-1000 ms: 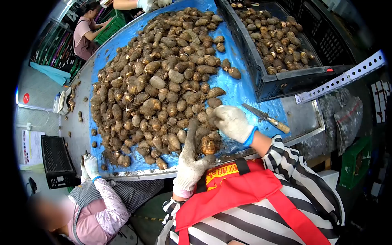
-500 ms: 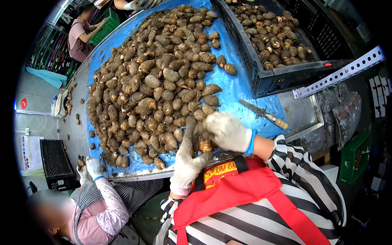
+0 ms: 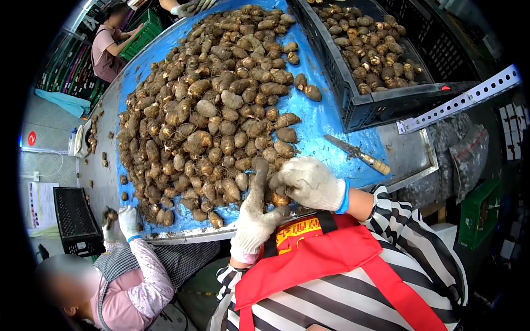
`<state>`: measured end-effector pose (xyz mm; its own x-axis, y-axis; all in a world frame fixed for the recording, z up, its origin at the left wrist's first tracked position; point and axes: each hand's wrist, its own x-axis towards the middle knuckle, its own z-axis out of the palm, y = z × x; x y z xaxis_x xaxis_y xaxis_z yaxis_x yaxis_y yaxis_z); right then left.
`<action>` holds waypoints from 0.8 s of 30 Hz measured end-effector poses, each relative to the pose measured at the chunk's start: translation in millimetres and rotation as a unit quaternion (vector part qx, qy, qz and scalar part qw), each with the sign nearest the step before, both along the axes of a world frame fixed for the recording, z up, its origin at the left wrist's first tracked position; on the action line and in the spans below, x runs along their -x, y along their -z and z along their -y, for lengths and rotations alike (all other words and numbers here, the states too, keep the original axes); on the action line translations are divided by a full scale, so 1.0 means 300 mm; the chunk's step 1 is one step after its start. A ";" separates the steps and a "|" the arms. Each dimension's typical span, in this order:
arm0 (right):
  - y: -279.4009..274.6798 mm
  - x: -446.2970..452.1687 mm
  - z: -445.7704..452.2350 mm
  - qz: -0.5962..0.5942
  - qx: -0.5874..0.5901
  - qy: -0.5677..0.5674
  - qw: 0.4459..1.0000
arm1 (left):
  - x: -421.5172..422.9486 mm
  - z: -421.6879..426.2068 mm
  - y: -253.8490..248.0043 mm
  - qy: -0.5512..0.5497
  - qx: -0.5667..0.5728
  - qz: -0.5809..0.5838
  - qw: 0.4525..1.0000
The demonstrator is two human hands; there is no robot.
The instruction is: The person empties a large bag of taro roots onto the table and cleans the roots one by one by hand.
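Note:
At the near edge of a large heap of brown, hairy taro corms (image 3: 193, 132), both of my gloved hands work close together. My left hand (image 3: 255, 218), in a white knit glove with dirt-darkened fingers, curls around one taro (image 3: 280, 199) that is only partly visible. My right hand (image 3: 310, 185), gloved with a blue band at the wrist, is closed against the upper side of that taro. Its fingertips are pinched, and anything between them is hidden. To the right, a knife (image 3: 359, 155) with a wooden handle lies on the blue sheet (image 3: 323, 146).
A black crate (image 3: 381, 102) holding taro stands at the upper right, beside a perforated metal bar (image 3: 461, 98). At lower left, a co-worker's gloved hands (image 3: 122, 222) hold a taro. Another person (image 3: 107, 49) at upper left handles a green crate (image 3: 142, 36).
My right hand has shifted slightly down and its blurred motion has slowed. My left hand stays in place. The co-worker's hands at lower left have moved slightly.

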<state>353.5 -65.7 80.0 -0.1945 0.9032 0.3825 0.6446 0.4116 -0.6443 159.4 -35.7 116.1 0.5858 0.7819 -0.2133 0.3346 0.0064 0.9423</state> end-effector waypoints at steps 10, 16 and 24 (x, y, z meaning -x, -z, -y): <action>0.023 -0.090 -0.029 -0.096 0.079 0.057 0.991 | -0.004 -0.006 -0.034 -0.007 -0.010 0.023 1.000; 0.020 -0.019 -0.005 -0.144 0.067 -0.006 0.987 | -0.010 0.004 -0.022 -0.022 0.037 0.036 0.998; 0.001 -0.069 -0.036 -0.166 0.110 0.000 0.980 | -0.004 0.005 -0.035 -0.030 0.081 0.071 0.994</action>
